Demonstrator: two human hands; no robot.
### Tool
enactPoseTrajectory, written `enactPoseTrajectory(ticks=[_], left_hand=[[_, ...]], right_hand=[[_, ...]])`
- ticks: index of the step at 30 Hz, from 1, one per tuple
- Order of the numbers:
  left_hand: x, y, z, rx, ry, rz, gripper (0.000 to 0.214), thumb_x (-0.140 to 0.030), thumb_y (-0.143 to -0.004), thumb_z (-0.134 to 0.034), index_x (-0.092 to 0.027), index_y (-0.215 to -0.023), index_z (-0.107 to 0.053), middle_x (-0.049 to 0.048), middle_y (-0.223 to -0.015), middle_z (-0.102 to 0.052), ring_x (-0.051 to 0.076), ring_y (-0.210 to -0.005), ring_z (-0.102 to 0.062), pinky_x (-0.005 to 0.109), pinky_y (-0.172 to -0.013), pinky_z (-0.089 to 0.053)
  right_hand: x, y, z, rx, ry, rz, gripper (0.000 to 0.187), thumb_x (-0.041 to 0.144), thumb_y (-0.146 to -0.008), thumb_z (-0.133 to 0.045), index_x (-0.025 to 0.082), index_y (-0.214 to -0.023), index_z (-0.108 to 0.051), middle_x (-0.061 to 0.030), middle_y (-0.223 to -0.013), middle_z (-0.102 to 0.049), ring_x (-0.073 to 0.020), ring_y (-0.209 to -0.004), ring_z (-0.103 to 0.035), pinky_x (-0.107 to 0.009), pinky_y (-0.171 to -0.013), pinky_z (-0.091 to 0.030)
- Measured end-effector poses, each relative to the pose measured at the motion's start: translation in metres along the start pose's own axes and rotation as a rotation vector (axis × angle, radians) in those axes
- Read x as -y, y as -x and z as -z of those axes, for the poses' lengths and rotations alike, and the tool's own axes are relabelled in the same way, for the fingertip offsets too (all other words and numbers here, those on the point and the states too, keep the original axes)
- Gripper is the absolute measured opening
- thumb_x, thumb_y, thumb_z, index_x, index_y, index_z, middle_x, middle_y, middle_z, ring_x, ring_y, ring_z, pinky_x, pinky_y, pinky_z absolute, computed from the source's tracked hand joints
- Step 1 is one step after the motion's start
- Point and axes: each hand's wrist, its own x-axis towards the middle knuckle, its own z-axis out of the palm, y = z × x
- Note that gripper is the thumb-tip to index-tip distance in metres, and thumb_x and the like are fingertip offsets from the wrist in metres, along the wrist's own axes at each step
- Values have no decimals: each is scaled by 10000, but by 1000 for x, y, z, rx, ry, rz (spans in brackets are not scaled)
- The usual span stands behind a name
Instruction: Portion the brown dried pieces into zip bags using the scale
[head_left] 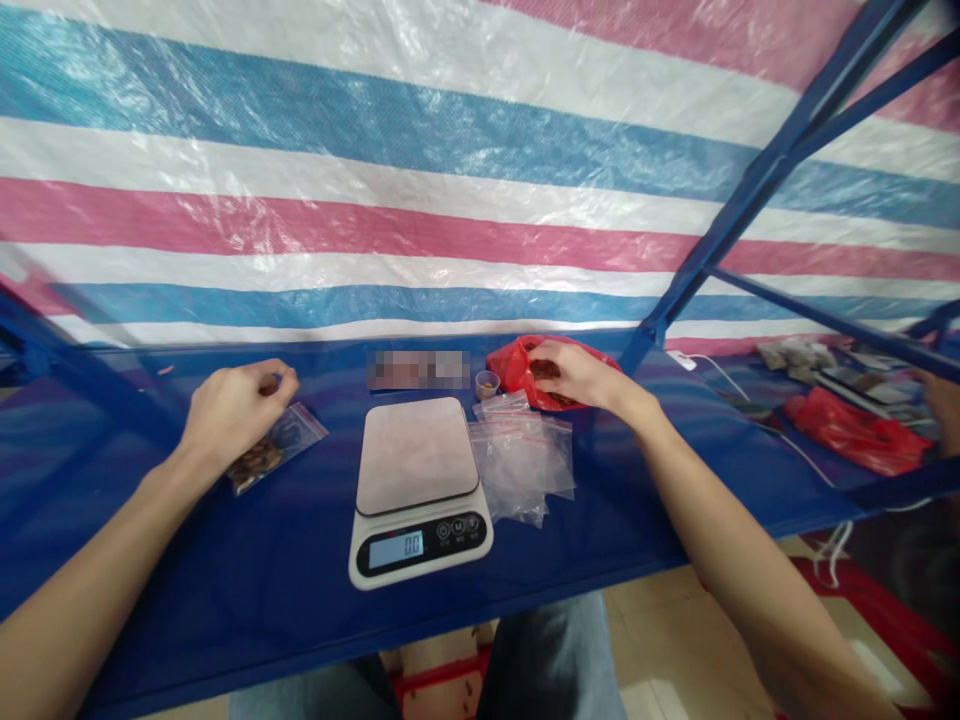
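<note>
My left hand (238, 405) is over a small clear zip bag (306, 428) that holds brown, flat pieces (256, 462). Its fingers are curled together, and what they pinch, if anything, I cannot make out. My right hand (574, 372) reaches into an open red plastic bag (514, 362) with brown pieces inside. Those fingers are bent down among the contents and their tips are hidden. Between the hands stands a white kitchen scale (418, 455) with a bare platform; its display (396, 550) reads 0.0.
Several clear zip bags (521, 465) lie fanned right of the scale. Behind them stands a small clear cup (487, 384). A blurred-out flat item (418, 370) lies behind the scale. Blue frame bars (750, 200) rise at right; beyond are another red bag (859, 430) and a person's hand (941, 405).
</note>
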Motion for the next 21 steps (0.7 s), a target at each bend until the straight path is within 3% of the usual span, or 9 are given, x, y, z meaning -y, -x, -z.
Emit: enactPoseTrajectory(ticks=[5, 14, 21], left_hand=[[2, -1, -1, -11, -7, -1, 410, -498, -941, -378, -256, -993, -704, 68, -878, -782, 293, -919, -734, 294, -671, -380], [-1, 2, 4, 4, -11, -28, 414, -494, -957, -388, -246, -1003, -717, 79, -890, -793, 293, -911, -739, 296, -671, -392], [-2, 2, 5, 0, -23, -37, 429, -493, -960, -377, -234, -987, -717, 83, -869, -785, 289, -904, -739, 297, -664, -385]], right_hand=[[2, -2, -13, 37, 152, 26, 361, -13, -804, -609, 165, -1095, -728, -143, -1199, -714, -279, -1154, -684, -391, -1035, -519], [-2, -7, -14, -66, 67, 141, 209, 22, -848, -567, 184, -828, -698, -52, -878, -705, -194, -806, -637, -317, -767, -466], [-5, -7, -6, -204, 44, 93, 115, 125, -870, -651, 191, -809, -722, -67, -851, -748, -220, -791, -677, -336, -782, -498]])
